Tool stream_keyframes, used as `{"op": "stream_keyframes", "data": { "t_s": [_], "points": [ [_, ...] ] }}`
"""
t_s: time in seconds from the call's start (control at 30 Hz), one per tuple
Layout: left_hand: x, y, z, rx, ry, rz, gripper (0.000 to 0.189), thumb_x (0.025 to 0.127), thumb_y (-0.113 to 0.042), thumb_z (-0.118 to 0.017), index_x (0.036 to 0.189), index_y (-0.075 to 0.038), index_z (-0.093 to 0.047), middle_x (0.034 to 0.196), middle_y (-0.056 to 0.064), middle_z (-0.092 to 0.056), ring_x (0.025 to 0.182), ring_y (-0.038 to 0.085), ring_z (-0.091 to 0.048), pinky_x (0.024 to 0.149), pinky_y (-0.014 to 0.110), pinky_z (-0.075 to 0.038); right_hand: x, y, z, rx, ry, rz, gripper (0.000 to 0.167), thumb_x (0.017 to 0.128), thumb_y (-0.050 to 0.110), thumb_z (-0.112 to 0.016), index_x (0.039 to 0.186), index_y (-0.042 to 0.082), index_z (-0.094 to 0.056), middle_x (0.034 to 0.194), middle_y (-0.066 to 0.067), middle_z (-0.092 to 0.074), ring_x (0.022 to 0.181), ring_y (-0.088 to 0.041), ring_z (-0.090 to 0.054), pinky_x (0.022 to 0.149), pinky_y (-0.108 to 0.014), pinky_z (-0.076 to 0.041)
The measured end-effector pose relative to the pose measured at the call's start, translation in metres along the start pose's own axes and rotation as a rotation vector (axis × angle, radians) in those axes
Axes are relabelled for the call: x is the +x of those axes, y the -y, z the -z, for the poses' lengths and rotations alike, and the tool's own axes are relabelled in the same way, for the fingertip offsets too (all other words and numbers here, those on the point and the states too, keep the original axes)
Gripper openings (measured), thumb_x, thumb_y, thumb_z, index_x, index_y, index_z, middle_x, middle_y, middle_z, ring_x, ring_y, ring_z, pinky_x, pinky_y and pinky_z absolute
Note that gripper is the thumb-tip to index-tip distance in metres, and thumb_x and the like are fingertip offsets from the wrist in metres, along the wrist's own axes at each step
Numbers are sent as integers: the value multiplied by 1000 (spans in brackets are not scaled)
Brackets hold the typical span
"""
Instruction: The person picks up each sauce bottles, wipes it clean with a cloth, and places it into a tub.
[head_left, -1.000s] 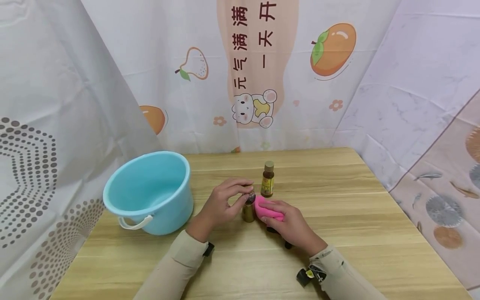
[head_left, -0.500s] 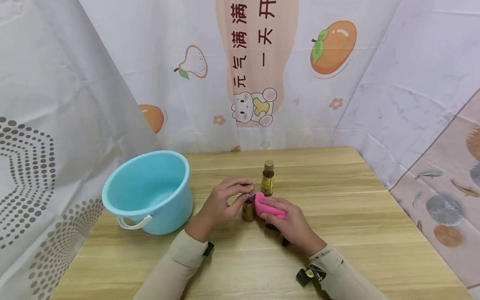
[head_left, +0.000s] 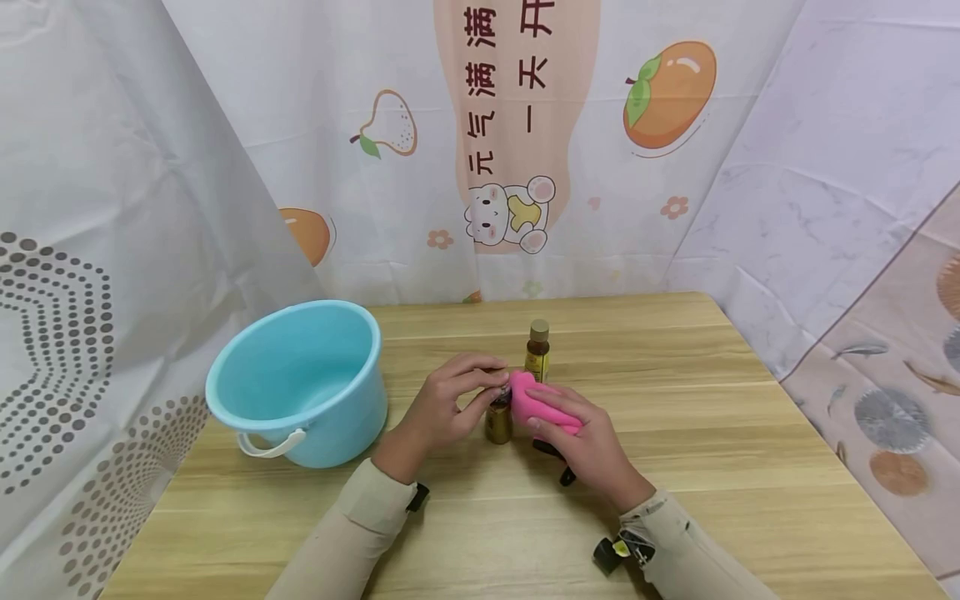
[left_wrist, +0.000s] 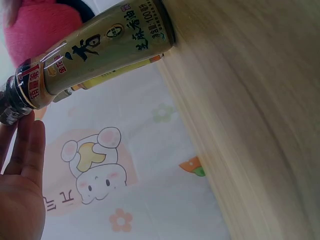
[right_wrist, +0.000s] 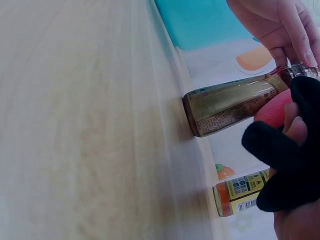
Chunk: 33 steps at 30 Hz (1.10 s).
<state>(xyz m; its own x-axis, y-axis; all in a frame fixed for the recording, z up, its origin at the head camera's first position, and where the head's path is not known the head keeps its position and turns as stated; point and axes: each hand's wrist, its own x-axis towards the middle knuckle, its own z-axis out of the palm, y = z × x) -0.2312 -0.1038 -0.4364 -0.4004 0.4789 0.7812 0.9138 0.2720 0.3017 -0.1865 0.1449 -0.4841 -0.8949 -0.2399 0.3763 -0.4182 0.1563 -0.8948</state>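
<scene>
My left hand (head_left: 444, 404) pinches the dark neck end of a gold sesame oil bottle (head_left: 498, 423), which stands upright on the table. Chinese lettering covers its label in the left wrist view. With my right hand (head_left: 591, 446) I grip a pink plush toy (head_left: 542, 410) with black limb-like parts, just right of that bottle. The fuzzy pink surface overlaps the bottle's upper part in the right wrist view; whether they touch is hard to tell. Behind the toy stands a small brown bottle (head_left: 537, 357) with a yellow label and tan cap, its lower part hidden.
A light blue bucket (head_left: 333, 425) with a white handle (head_left: 272, 446) stands on the left of the wooden table (head_left: 675, 400). A printed curtain (head_left: 330, 75) hangs right behind the table's back edge. Wood surface extends to the right and in front of my hands.
My right hand has raised and tilted the pink plush toy beside the bottle, so it covers more of the small brown bottle. The left hand and the sesame oil bottle stay nearly still.
</scene>
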Motion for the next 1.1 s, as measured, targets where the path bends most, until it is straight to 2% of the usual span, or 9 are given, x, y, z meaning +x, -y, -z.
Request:
{"op": "stream_keyframes", "data": {
  "t_s": [0.13,0.3,0.6,0.77,1.1],
  "points": [
    [0,0,0,1,-1,-2,25,91,-2,-77,116,-4,-77,121,13,-71,115,24,-68,101,30,-57,-1,2,0,45,-3,9,40,96,17,-76,135,21,-70,147,-8,-58,119,-21,-67,82,-34,-64],
    [-1,0,-1,10,2,-3,26,90,-1,-78,116,-4,-77,121,13,-71,114,23,-68,100,30,-58,-1,2,0,49,1,3,39,96,16,-76,135,20,-71,148,-8,-57,119,-23,-67,82,-34,-64],
    [-2,-1,0,8,5,13,28,89,-2,-79,116,-3,-78,120,16,-70,113,24,-68,97,33,-60,0,3,0,-40,6,-17,39,95,23,-78,133,25,-71,145,0,-60,117,-23,-68,84,-30,-64],
    [-2,-1,-2,6,8,18,27,90,-3,-79,116,-3,-77,122,12,-70,114,23,-68,98,32,-59,0,0,2,-127,22,-24,39,94,29,-79,132,28,-72,144,1,-62,120,-20,-66,90,-26,-61],
    [-3,0,0,-14,9,29,25,95,-3,-71,120,-6,-77,123,9,-70,116,24,-67,101,35,-58,1,-7,2,-196,77,-66,36,93,34,-79,129,33,-73,142,5,-63,127,-20,-63,94,-24,-58]
  ]
}}
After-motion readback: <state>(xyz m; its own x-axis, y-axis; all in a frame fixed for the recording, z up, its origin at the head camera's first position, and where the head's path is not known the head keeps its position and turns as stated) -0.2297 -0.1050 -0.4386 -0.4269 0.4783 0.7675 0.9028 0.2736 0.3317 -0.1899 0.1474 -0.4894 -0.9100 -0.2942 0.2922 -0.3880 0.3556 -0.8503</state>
